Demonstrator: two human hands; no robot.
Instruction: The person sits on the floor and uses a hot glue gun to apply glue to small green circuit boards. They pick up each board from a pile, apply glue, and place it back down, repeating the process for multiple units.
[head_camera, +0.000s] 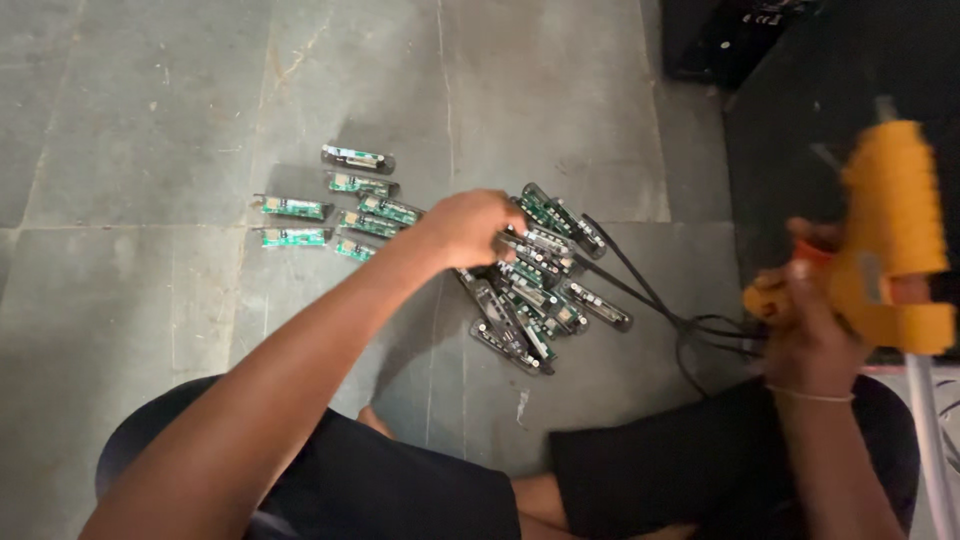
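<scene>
The left hand (468, 226) reaches into a heap of boards (535, 280), fingers curled down onto its top; whether they hold one is hidden. More boards (345, 205) lie spread beyond the knuckles. The right hand (815, 320) grips a glue gun (890, 240), black cables (690, 325) between.

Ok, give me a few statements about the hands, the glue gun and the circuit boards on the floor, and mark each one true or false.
1. The right hand holds a yellow glue gun. True.
2. The left hand rests on the person's knee. False: it reaches onto the pile of boards.
3. The boards lie on a wooden table. False: they lie on a grey tiled floor.
4. A smaller group of boards lies left of the pile. True.
</scene>
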